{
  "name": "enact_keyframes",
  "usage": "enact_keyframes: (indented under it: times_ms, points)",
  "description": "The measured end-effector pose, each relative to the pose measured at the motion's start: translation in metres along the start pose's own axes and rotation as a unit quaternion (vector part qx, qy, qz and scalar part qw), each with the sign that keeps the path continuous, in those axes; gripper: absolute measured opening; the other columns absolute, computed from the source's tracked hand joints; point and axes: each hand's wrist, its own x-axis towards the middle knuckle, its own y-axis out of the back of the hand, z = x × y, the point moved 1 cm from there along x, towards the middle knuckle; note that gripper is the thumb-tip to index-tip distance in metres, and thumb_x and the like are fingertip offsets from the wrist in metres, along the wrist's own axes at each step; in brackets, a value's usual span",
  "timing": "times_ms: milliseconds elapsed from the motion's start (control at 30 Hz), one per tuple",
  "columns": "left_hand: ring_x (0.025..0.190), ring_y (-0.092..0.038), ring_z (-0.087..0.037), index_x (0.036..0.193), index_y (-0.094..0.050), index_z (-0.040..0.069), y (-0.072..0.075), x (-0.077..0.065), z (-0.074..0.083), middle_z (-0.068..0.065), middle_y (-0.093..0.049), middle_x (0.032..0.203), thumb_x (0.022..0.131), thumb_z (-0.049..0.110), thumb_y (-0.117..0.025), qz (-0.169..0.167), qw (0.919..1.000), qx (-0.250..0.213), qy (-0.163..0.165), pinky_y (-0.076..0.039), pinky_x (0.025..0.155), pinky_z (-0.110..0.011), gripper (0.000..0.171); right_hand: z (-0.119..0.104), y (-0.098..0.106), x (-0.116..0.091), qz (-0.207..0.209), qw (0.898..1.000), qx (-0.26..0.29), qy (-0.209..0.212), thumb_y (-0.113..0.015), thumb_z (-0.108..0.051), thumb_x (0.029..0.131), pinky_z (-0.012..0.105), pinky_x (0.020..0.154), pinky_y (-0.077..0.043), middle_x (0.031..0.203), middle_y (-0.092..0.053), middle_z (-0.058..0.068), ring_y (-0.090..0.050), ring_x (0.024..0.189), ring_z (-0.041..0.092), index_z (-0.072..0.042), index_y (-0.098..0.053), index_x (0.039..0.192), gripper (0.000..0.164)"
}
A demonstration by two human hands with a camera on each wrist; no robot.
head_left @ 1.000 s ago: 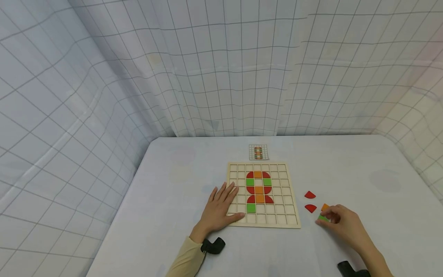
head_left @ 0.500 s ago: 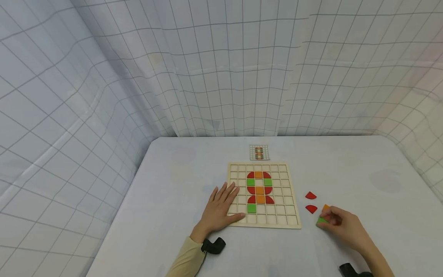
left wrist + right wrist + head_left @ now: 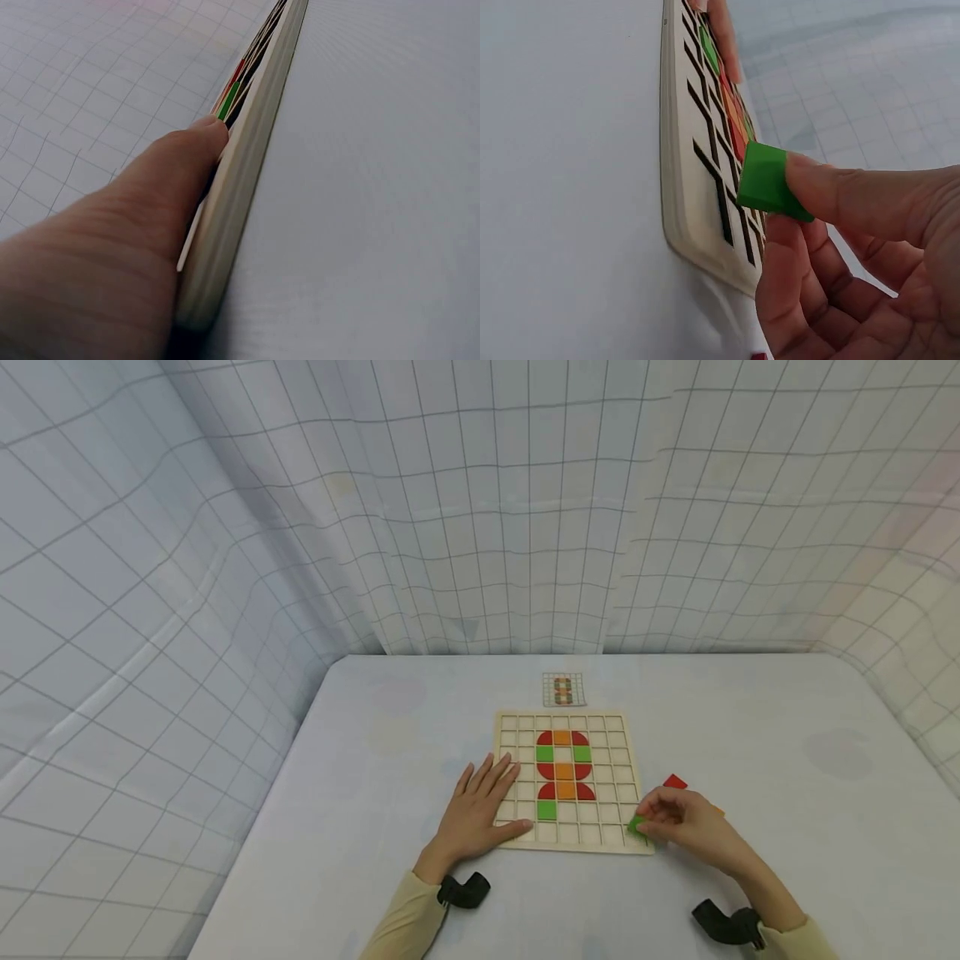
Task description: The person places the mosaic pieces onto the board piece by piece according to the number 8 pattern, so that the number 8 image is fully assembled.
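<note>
My right hand (image 3: 693, 828) pinches a green square tile (image 3: 766, 178) between thumb and fingers, held over the lower right corner of a wooden grid board (image 3: 611, 789). Spread flat, my left hand (image 3: 474, 806) rests on the board's left edge, its thumb along the lower left. On the board several red quarter-round tiles (image 3: 585, 792), orange square tiles (image 3: 565, 790) and green tiles (image 3: 547, 810) form a pattern in the middle columns. In the left wrist view the left thumb (image 3: 172, 172) lies over the board's edge.
Behind the board lies a small pattern card (image 3: 563, 690) with a printed grid. Right of the board, a red tile (image 3: 675, 782) and an orange tile (image 3: 720, 811) show partly past my right hand. White cloth with grid lines (image 3: 487, 527) hangs around the table.
My right hand has lifted the green tile from the loose tiles and carried it left to the board's right edge. My left hand has stayed in place.
</note>
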Motion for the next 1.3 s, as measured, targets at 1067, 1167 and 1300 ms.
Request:
enact_keyframes:
  times_ms: [1067, 1167, 1300]
  points:
    - [0.144, -0.002, -0.021, 0.153, -0.02, 0.017, 0.001, 0.002, 0.0, 0.0, -0.013, 0.157, 0.088, 0.063, -0.049, -0.013, 0.9999, 0.005, 0.01, 0.001, 0.113, -0.044, 0.085, -0.013, -0.045, 0.055, 0.037, 0.987, -0.137, 0.078, -0.081, -0.011, 0.075, 0.022, 0.055, -0.044, 0.075, -0.059, -0.01, -0.05, 0.063, 0.008, -0.015, -0.073, 0.077, 0.009]
    - [0.144, -0.002, -0.021, 0.153, -0.02, 0.017, 0.0, 0.001, 0.0, 0.0, -0.013, 0.157, 0.088, 0.064, -0.049, -0.013, 0.9999, 0.005, 0.01, 0.001, 0.113, -0.044, 0.085, -0.014, -0.046, 0.054, 0.033, 0.986, -0.14, 0.087, -0.081, -0.01, 0.075, 0.022, 0.054, -0.044, 0.074, -0.059, -0.01, -0.049, 0.062, 0.008, -0.014, -0.073, 0.077, 0.009]
    - [0.144, -0.002, -0.021, 0.153, -0.02, 0.018, -0.001, 0.0, -0.001, 0.0, -0.013, 0.158, 0.088, 0.064, -0.048, -0.012, 0.9999, 0.004, 0.009, 0.001, 0.113, -0.044, 0.085, -0.014, -0.048, 0.052, 0.032, 0.988, -0.134, 0.076, -0.08, -0.009, 0.076, 0.022, 0.054, -0.043, 0.074, -0.057, -0.009, -0.049, 0.062, 0.01, -0.014, -0.073, 0.078, 0.008]
